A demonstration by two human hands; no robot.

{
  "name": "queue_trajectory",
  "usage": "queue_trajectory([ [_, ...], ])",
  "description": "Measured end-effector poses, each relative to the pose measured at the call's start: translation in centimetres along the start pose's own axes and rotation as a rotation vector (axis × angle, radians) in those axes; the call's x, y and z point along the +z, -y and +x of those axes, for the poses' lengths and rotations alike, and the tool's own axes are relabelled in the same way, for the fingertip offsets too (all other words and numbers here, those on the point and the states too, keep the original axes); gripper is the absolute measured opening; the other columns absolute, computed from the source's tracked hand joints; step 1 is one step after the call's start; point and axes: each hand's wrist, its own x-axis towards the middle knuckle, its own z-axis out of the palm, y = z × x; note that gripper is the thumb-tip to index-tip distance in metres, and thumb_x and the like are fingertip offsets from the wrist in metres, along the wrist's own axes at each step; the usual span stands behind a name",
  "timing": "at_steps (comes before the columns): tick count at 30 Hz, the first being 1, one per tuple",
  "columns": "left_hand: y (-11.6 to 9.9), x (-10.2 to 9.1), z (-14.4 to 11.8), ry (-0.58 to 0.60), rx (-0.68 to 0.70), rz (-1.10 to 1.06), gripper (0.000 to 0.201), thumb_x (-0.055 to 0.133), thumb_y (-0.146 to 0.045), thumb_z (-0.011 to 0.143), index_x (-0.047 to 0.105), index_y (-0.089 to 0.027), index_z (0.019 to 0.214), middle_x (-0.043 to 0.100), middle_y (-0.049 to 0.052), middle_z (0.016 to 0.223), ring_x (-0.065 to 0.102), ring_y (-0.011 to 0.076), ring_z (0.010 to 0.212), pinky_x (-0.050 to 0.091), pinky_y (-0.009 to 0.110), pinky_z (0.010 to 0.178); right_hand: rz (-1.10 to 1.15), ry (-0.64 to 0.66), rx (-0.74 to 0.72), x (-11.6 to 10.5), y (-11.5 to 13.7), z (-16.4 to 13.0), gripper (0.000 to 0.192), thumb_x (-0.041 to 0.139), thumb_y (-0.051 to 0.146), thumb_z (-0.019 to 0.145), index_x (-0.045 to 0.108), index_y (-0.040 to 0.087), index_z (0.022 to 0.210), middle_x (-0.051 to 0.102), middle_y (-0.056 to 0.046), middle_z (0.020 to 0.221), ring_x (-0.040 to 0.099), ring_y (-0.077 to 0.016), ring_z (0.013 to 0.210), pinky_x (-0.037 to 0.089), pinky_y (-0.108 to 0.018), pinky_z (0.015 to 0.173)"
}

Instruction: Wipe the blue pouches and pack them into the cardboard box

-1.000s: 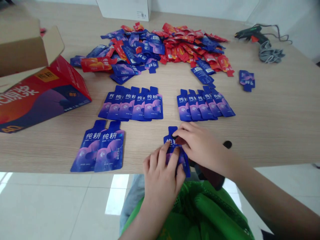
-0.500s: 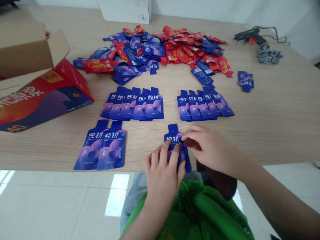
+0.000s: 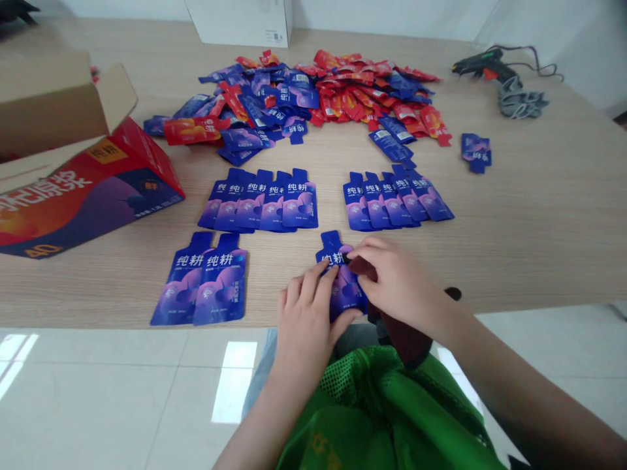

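Observation:
A dark blue spouted pouch (image 3: pixel 349 290) with purple fruit print lies face up near the table's front edge. My left hand (image 3: pixel 308 303) rests on its left side, fingertips on the printed face and thumb stretched out by the lower edge. In my right hand (image 3: pixel 392 271), closed, is a dark brown cloth (image 3: pixel 404 333), pinched against the pouch's upper right; the rest of it hangs over the table edge. To the left, two overlapping pouches (image 3: pixel 218 287) lie flat. Behind are a left row of overlapping blue pouches (image 3: pixel 300 202) and a right row (image 3: pixel 385 202).
A heap of red pouches (image 3: pixel 350 101) and blue pouches (image 3: pixel 298 91) lies farther back. At left stands an open carton (image 3: pixel 142 163). One blue pouch (image 3: pixel 476 153) lies apart at right, near a glue gun (image 3: pixel 484 64) and a grey scrunchie (image 3: pixel 522 101). A white box (image 3: pixel 240 23) stands behind.
My left fingers have drawn closer together and slid to the left, uncovering more of the pouch. My right hand stays at the pouch's upper right with the cloth. The view has shifted slightly.

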Motion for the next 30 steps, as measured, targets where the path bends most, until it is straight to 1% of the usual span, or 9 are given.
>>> queue_trajectory([
  [3,-0.5,0.1,0.1,-0.014,-0.028,0.0,0.063,0.068,-0.055,0.086,0.053,-0.023,0.138,0.057,0.008,0.141,0.054,0.0288,0.11,0.044,0.043,0.085,0.054,0.081,0.001,0.0,0.1,-2.3,0.024,0.056,0.002,0.08,0.072,0.016,0.091,0.067,-0.008,0.098,0.062,-0.0231,0.093,0.051,-0.04,0.086],
  [7,-0.6,-0.2,0.2,0.009,-0.039,-0.023,0.06,0.071,-0.05,0.085,0.054,-0.024,0.137,0.055,0.008,0.142,0.053,0.0302,0.112,0.044,0.044,0.087,0.09,0.208,-0.001,-1.4,0.0,-3.8,0.025,0.057,0.001,0.077,0.072,0.018,0.088,0.068,-0.005,0.091,0.061,-0.0213,0.087,0.05,-0.038,0.082],
  [11,-0.6,-0.3,0.3,0.002,-0.054,-0.025,0.061,0.074,-0.05,0.082,0.056,-0.024,0.135,0.048,0.008,0.151,0.048,0.0329,0.118,0.044,0.046,0.092,0.016,0.041,-0.01,-2.3,-0.1,-1.2,0.019,0.056,0.005,0.079,0.071,0.017,0.084,0.069,-0.007,0.093,0.063,-0.0226,0.089,0.05,-0.039,0.085],
  [14,-0.6,-0.2,0.3,0.012,-0.056,-0.037,0.064,0.074,-0.051,0.082,0.054,-0.024,0.137,0.048,0.005,0.153,0.047,0.0322,0.12,0.044,0.046,0.094,-0.02,-0.053,0.007,-1.4,-0.1,0.8,0.023,0.055,0.005,0.081,0.071,0.015,0.094,0.068,-0.01,0.102,0.064,-0.024,0.097,0.05,-0.038,0.091],
  [18,-0.6,0.0,0.4,-0.018,-0.083,-0.041,0.079,0.076,-0.055,0.079,0.048,-0.018,0.142,0.051,0.008,0.15,0.049,0.0319,0.117,0.044,0.045,0.093,-0.058,-0.033,-0.045,0.6,-0.1,-0.3,0.041,0.055,0.005,0.08,0.064,0.012,0.119,0.063,-0.013,0.115,0.062,-0.0266,0.106,0.05,-0.042,0.094],
  [22,-0.7,0.0,0.4,-0.004,-0.084,-0.031,0.085,0.078,-0.053,0.078,0.044,-0.015,0.146,0.05,0.009,0.151,0.049,0.0324,0.116,0.044,0.045,0.094,0.022,0.087,-0.075,0.1,-0.8,-3.3,0.04,0.056,0.003,0.077,0.064,0.017,0.113,0.062,-0.009,0.114,0.062,-0.0233,0.1,0.052,-0.04,0.089],
  [25,-0.7,-0.1,0.4,0.015,-0.071,-0.017,0.088,0.077,-0.051,0.079,0.04,-0.014,0.15,0.047,0.009,0.154,0.049,0.032,0.116,0.044,0.046,0.095,0.087,0.183,-0.075,-1.2,-1.0,-3.9,0.035,0.055,0.0,0.075,0.067,0.019,0.102,0.065,-0.006,0.104,0.063,-0.0208,0.095,0.052,-0.037,0.086],
  [27,-0.6,-0.3,0.6,0.028,-0.08,-0.02,0.092,0.076,-0.052,0.08,0.035,-0.013,0.153,0.045,0.01,0.155,0.048,0.0319,0.117,0.045,0.046,0.095,0.104,0.145,-0.088,-1.8,-0.7,-3.0,0.032,0.055,0.0,0.076,0.067,0.02,0.098,0.067,-0.005,0.101,0.064,-0.0203,0.094,0.052,-0.036,0.087],
  [30,-0.1,-0.9,1.0,0.068,-0.105,-0.009,0.095,0.078,-0.055,0.075,0.038,-0.016,0.152,0.044,0.01,0.156,0.048,0.0338,0.119,0.045,0.049,0.095,0.093,-0.023,-0.096,-1.7,0.1,-0.7,0.034,0.054,0.003,0.079,0.068,0.019,0.105,0.068,-0.006,0.108,0.064,-0.021,0.098,0.051,-0.037,0.091],
])
